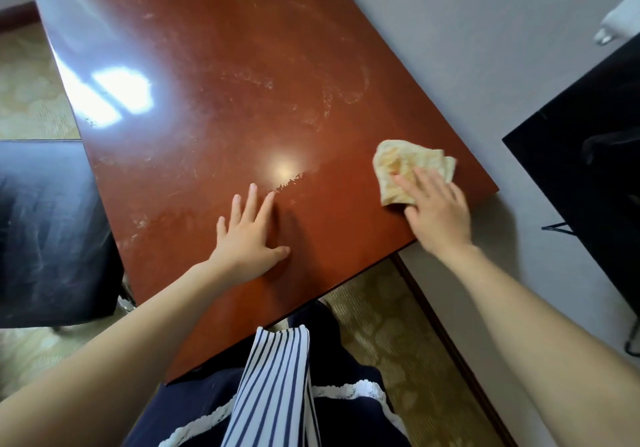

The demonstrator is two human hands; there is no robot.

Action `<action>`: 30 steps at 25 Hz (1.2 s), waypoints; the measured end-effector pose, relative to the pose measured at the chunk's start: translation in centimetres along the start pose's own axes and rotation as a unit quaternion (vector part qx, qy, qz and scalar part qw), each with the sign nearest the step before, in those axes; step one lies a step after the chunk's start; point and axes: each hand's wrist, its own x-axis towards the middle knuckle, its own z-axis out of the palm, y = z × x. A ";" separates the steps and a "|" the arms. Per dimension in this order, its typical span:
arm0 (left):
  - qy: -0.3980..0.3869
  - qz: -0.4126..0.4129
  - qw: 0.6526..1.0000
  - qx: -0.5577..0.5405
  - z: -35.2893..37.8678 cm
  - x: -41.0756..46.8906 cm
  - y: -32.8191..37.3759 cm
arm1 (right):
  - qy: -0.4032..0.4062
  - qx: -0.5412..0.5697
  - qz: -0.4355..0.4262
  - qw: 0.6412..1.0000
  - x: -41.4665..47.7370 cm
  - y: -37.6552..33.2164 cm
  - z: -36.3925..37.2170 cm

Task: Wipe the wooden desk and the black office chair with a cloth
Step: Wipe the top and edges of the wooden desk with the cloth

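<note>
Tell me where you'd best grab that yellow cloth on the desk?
I'd pinch the raised, crumpled folds at its far end, coming from above: the cloth lies bunched on the desk, and the right hand covers its near part.

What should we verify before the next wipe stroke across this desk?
1. Pale yellow checked cloth under right hand, pressed onto reddish-brown wooden desk: ok.
2. Left hand flat on desk, bracing: ok.
3. Cloth fully on top, near right edge: ok.
4. Whitish smears farther along the top: not ok, unwiped.
5. Black office chair seat, streaked with dust: not ok.
6. Cloth underside clean: cannot tell.
</note>
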 end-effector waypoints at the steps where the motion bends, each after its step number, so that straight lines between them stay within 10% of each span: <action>1: -0.009 0.011 1.000 0.001 0.1 0.1 0.5 | -0.005 -0.003 0.041 0.999 0.4 1.5 -0.3; 8: -0.056 0.010 0.997 0.051 1.2 0.0 1.9 | -0.020 0.115 0.235 0.965 3.2 0.0 -1.3; 22: 0.081 -0.081 0.993 -0.033 0.6 -2.1 -8.2 | -0.130 0.170 -0.127 0.969 -4.6 -24.4 2.2; 30: 0.151 -0.306 0.931 -0.130 1.4 -4.0 -11.7 | -0.075 0.116 -0.255 0.957 -0.8 -18.3 2.9</action>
